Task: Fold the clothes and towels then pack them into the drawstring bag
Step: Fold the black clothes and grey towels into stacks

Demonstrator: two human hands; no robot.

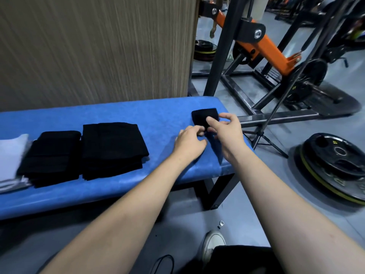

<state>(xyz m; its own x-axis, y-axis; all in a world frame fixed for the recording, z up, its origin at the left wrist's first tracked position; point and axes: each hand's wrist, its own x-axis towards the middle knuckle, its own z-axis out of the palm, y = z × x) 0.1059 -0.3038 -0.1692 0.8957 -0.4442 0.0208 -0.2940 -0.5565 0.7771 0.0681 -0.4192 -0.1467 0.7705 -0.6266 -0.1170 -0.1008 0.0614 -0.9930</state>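
Note:
A small black folded bundle of cloth [203, 116] lies near the right end of the blue padded bench [138, 115]. My left hand [189, 143] pinches its near edge with curled fingers. My right hand [227, 128] pinches the same bundle from the right, thumb and forefinger on the cloth. Two folded black garments sit further left on the bench: a larger stack [113, 149] in the middle and a narrower one [51, 157] beside it. A folded white cloth [11, 155] lies at the far left edge.
A wood-grain panel [94, 48] rises behind the bench. To the right stand a black and orange weight machine [262, 48], a tripod leg [264, 139] and stacked weight plates [335, 167] on the floor. My shoe [213, 244] and black cloth [237, 260] show below.

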